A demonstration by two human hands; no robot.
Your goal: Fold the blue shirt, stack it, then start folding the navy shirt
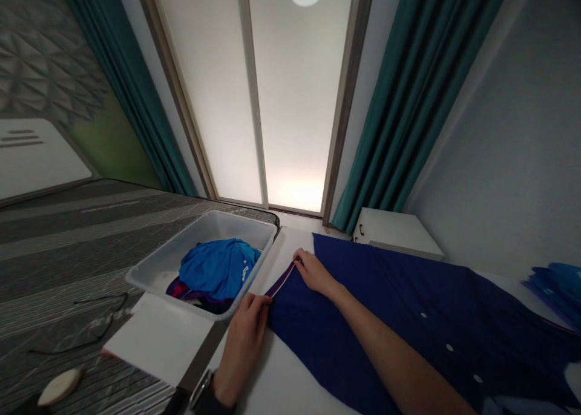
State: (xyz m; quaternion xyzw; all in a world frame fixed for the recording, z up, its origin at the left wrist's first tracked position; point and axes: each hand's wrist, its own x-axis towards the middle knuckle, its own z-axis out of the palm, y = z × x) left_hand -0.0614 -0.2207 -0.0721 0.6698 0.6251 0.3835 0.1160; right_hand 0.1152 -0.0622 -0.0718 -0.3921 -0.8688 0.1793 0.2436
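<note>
A navy blue shirt (390, 288) lies spread on a white tabletop (290, 372), with a row of white buttons down its near side. One sleeve points left and ends in a cuff (284, 280) striped red and white. My left hand (245, 327) pinches the near corner of that cuff. At its far corner, my right hand (313, 271) has fingers closed on the cuff edge, so the stripe runs straight between both hands. My right forearm crosses over the shirt.
Left of the table, a translucent plastic bin (158, 258) holds crumpled bright blue clothing (218, 267) and darker pieces. Folded blue garments (554, 291) are stacked at the far right. A white cabinet (399, 230) stands behind the table. A white board or sheet (158, 336) lies below the bin.
</note>
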